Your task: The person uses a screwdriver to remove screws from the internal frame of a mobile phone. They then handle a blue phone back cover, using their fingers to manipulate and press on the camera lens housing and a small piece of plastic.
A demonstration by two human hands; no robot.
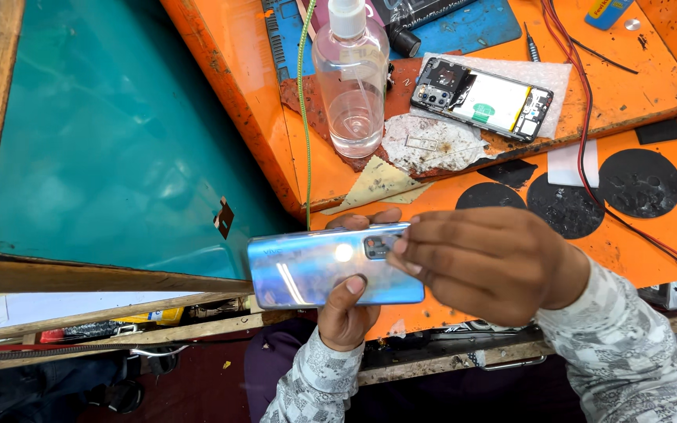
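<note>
My left hand (348,313) grips a shiny blue phone back cover (315,270) from below, thumb on its lower edge and fingertips showing above its top edge. My right hand (483,262) reaches in from the right. Its fingertips press on the cover's right end, beside the camera cutout (378,246). An opened phone (481,99) with its insides exposed lies on bubble wrap on the orange worktop (628,86) farther back.
A clear spray bottle (351,78) stands on the worktop by a green cord (303,102). Black round pads (640,182) lie at right with red wires (585,133). A teal glass panel (111,133) fills the left. A blue mat (472,27) lies behind.
</note>
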